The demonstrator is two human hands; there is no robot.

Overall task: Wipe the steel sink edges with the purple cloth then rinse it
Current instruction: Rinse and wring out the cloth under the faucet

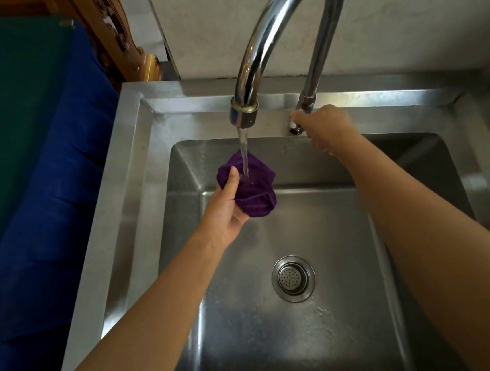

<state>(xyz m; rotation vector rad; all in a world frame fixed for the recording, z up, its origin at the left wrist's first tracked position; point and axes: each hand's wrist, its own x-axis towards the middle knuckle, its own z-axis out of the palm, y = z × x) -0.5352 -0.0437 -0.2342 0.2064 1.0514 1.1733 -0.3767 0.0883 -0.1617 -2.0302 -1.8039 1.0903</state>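
My left hand (227, 205) grips the bunched purple cloth (256, 190) over the basin of the steel sink (135, 178). A thin stream of water (244, 152) falls from the spout of the curved chrome tap (257, 49) onto the top of the cloth. My right hand (322, 127) is closed around the tap's handle (294, 127) at the tap's base on the sink's back edge. Most of the handle is hidden by my fingers.
A round strainer drain (293, 278) sits in the wet basin floor. Left of the sink lies blue fabric (39, 205) with a green sheet (5, 97) on it, and carved wooden furniture (121, 35) behind. A pale wall (401, 14) stands right behind the sink.
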